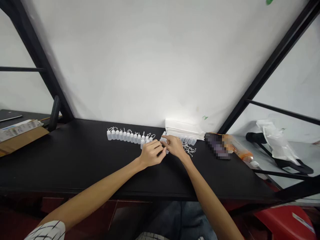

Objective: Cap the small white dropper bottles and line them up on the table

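My left hand (153,154) is closed in a pinch above the black table, back of the hand up. My right hand (174,145) meets it at the fingertips, its fingers also drawn together. A pale bit of a small plastic bottle (167,152) shows beneath the fingertips; whether either hand grips it is hidden. To the left stands a row of small translucent bottles (121,135) with white caps and thin white cord loops. Several more small bottles (190,140) are behind and right of my right hand, beside a loose pile of white cords (189,149).
A stack of white sheets (183,128) lies against the wall. On the right are a blurred dark item (217,146), an orange-labelled bottle (243,154) and a plastic bag (277,141). Cardboard (22,140) sits far left. Black frame posts (265,66) flank the table (82,160).
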`<state>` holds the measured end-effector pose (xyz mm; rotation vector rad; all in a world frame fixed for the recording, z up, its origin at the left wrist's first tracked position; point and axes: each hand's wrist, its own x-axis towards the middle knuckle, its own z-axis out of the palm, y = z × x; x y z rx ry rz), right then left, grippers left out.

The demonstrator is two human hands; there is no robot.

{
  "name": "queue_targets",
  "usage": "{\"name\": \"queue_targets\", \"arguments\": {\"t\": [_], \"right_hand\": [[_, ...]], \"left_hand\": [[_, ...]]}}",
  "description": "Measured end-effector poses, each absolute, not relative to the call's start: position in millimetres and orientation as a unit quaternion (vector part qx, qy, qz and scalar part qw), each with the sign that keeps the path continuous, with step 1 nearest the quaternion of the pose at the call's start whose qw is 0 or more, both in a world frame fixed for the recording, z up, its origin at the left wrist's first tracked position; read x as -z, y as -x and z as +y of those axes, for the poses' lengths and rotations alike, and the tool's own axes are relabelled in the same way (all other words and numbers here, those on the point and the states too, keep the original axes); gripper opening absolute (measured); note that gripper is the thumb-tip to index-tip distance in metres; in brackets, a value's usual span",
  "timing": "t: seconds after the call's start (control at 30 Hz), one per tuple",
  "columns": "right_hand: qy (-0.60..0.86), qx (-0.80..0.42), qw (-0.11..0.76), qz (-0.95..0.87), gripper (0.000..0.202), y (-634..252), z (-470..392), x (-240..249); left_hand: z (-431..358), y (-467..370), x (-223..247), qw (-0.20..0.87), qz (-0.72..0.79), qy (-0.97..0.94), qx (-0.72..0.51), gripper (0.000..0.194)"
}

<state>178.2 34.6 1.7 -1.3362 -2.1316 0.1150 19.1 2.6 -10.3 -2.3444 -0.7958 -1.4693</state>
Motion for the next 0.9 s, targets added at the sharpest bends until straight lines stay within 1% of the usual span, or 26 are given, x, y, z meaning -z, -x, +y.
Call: {"name": "queue_targets", "arguments": {"t": [0.1, 0.23, 0.3, 0.47, 0.63, 0.73, 0.8, 0.9], "right_hand": [[0.492, -0.067, 0.306, -0.812, 0.025, -180.6, 33.1, 1.9], [0.480, -0.082, 0.337, -0.805, 0.011, -181.8, 33.9, 1.0], [0.477, -0.085, 0.337, -0.807, 0.007, -181.7, 32.6, 0.4], [0.490, -0.063, 0.302, -0.815, 0.005, -179.6, 26.8, 0.0], [0.499, -0.076, 0.299, -0.810, 0.006, -178.0, 23.7, -3.6], [0.533, -0.036, 0.265, -0.802, 0.016, -177.6, 22.7, -4.3], [0.556, 0.001, 0.218, -0.802, 0.022, -176.6, 22.1, -3.1], [0.569, 0.036, 0.139, -0.810, 0.025, -173.8, 20.7, -1.0]], "left_hand": [[6.5, -14.0, 15.1, 0.117, -0.276, 0.795, 0.527, 0.032], [7.1, -13.6, 14.5, 0.094, -0.277, 0.792, 0.536, 0.032], [5.1, -15.8, 13.2, 0.085, -0.272, 0.795, 0.536, 0.032], [-0.1, -18.9, 13.2, 0.072, -0.261, 0.802, 0.533, 0.034], [-1.9, -18.6, 13.5, 0.067, -0.259, 0.804, 0.531, 0.034], [-5.9, -20.5, 13.9, 0.053, -0.253, 0.809, 0.528, 0.035], [-10.7, -22.9, 14.8, 0.028, -0.244, 0.813, 0.529, 0.034], [-18.4, -26.4, 16.2, -0.004, -0.229, 0.817, 0.529, 0.035]]}}
